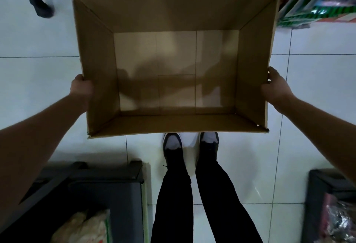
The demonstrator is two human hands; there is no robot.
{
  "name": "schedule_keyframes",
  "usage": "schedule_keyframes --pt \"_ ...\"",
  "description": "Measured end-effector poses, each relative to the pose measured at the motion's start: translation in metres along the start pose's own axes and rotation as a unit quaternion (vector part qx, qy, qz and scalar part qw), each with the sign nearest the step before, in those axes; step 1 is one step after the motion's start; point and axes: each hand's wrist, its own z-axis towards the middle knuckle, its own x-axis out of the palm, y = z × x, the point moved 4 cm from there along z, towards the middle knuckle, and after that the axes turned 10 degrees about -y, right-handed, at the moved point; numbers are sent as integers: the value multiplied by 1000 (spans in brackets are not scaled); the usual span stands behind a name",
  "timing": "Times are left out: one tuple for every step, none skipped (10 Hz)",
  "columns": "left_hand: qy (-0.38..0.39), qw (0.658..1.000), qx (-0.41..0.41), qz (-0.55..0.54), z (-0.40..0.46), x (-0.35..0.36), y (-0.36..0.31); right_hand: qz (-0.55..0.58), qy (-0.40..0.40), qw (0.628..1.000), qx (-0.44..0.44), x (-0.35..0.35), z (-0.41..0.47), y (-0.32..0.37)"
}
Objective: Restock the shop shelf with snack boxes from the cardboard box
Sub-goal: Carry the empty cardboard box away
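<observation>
- White tiled floor (pixel 317 88): shop aisle seen from above; open tile lies on both sides of the person and ahead to the left, which looks like the freest way to move.
- Cardboard box (pixel 173 17): held level in front of the body, above the shoes, open top up. Inside shows only bare bottom panels, no snack boxes, so restocking looks finished or the box is being carried off.
- Shelf (pixel 316 3): upper right, just beside the box's far right corner, stocked with green, red and white packs.
- Dark bins (pixel 107 190): low left and low right, narrowing the room behind.
- Left hand (pixel 81 88): grips the left wall from outside; fingers hidden, spread cannot be told.
- Right hand (pixel 274 86): clasps the right wall, thumb at the rim, fingers curled behind.
</observation>
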Motion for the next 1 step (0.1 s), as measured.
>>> schedule_keyframes --pt "-18 999 12 -40 -26 -6 -16 0 4 1000 -5 -11 -18 5"
